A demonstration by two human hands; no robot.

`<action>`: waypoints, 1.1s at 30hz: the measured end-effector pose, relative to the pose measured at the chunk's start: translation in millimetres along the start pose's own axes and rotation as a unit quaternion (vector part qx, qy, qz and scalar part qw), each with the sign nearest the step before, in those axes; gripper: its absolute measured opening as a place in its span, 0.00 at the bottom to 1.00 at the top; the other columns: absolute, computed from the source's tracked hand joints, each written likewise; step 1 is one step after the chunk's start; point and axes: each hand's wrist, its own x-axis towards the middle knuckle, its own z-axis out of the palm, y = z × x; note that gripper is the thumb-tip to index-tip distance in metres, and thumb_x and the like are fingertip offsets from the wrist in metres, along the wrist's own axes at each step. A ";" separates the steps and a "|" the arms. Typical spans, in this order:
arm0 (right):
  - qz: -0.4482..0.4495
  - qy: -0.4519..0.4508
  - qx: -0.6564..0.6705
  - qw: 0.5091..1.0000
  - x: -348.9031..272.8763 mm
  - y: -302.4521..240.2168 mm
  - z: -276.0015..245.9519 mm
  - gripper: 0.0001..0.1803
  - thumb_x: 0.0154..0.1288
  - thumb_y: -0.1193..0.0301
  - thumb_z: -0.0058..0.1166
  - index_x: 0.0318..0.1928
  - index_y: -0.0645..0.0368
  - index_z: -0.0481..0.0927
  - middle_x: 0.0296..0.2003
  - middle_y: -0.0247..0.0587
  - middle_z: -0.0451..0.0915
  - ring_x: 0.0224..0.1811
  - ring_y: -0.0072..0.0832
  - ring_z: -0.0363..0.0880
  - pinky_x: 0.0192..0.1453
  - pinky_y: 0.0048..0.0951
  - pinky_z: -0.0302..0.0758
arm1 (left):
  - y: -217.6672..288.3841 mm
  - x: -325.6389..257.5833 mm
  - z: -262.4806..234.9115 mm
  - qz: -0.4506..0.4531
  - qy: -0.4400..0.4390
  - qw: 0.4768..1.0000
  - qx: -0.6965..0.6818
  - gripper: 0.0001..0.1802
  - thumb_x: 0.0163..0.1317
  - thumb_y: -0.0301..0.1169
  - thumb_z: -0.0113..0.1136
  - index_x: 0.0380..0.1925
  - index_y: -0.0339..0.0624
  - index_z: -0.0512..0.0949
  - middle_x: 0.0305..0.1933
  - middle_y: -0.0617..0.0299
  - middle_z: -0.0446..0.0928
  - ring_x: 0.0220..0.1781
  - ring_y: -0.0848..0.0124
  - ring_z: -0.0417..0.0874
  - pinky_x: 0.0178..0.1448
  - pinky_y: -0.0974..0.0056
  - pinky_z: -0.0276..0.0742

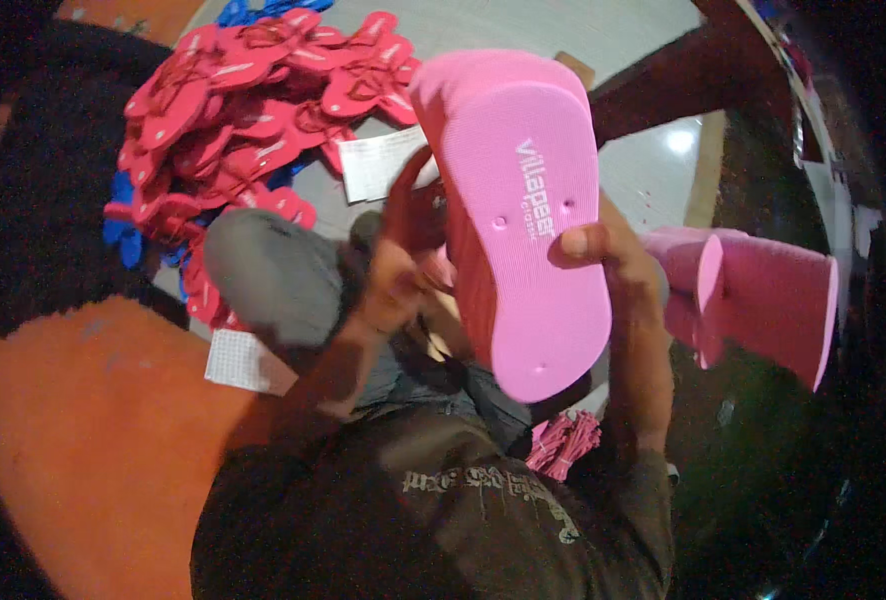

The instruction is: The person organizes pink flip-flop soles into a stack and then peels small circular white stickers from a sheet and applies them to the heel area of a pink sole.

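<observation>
A thick stack of pink flip-flop soles (548, 325) is held upright before me, tilted slightly. The top sole has pale printing and three small strap holes. My right hand (618, 255) grips its right side, thumb pressed on the top sole near the holes. My left hand (398, 275) is at the stack's left side, its fingers curled toward it and partly hidden in shadow. Below the stack, near my lap, lies a bundle of thin pink straps (566, 445).
Red-pink flip-flops (263, 115) lie piled at the far left, with blue flip-flops (263, 12) at the pile's edges. More pink soles (763, 295) rest at the right. A white printed sheet (375, 165) lies beside the pile; another white patterned piece (246, 360) is near my left knee (268, 260).
</observation>
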 end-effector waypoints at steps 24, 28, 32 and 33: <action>-0.116 0.259 -0.185 0.941 -81.9 116.4 -24.3 0.53 0.41 0.62 0.65 0.63 0.66 0.46 0.60 0.49 0.56 0.60 0.33 0.60 0.63 0.29 0.55 | -83.0 -47.2 39.1 -0.108 -0.089 0.943 0.302 0.39 0.46 0.39 0.64 0.52 0.33 0.55 0.48 0.48 0.65 0.52 0.60 0.68 0.56 0.59 0.63; -0.076 0.287 -0.121 0.947 -76.3 121.8 -29.4 0.58 0.36 0.62 0.69 0.63 0.67 0.44 0.60 0.53 0.55 0.62 0.38 0.56 0.64 0.32 0.54 | -89.1 -54.3 30.6 -0.112 -0.123 0.951 0.261 0.46 0.43 0.45 0.66 0.54 0.34 0.50 0.51 0.47 0.64 0.54 0.58 0.67 0.57 0.58 0.62; -0.092 0.356 -0.278 0.888 -76.0 116.2 -9.1 0.55 0.38 0.63 0.67 0.62 0.66 0.45 0.57 0.56 0.60 0.59 0.41 0.60 0.62 0.34 0.57 | -90.7 -59.3 29.0 -0.147 -0.114 0.954 0.237 0.53 0.38 0.50 0.69 0.55 0.35 0.48 0.52 0.48 0.63 0.55 0.59 0.66 0.58 0.58 0.61; -0.078 0.336 -0.280 0.896 -72.3 112.2 -7.8 0.56 0.38 0.61 0.67 0.62 0.66 0.45 0.56 0.57 0.60 0.59 0.42 0.61 0.61 0.35 0.58 | -90.6 -60.5 27.9 -0.127 -0.120 0.951 0.254 0.54 0.36 0.52 0.69 0.55 0.35 0.48 0.53 0.49 0.62 0.56 0.59 0.66 0.58 0.59 0.61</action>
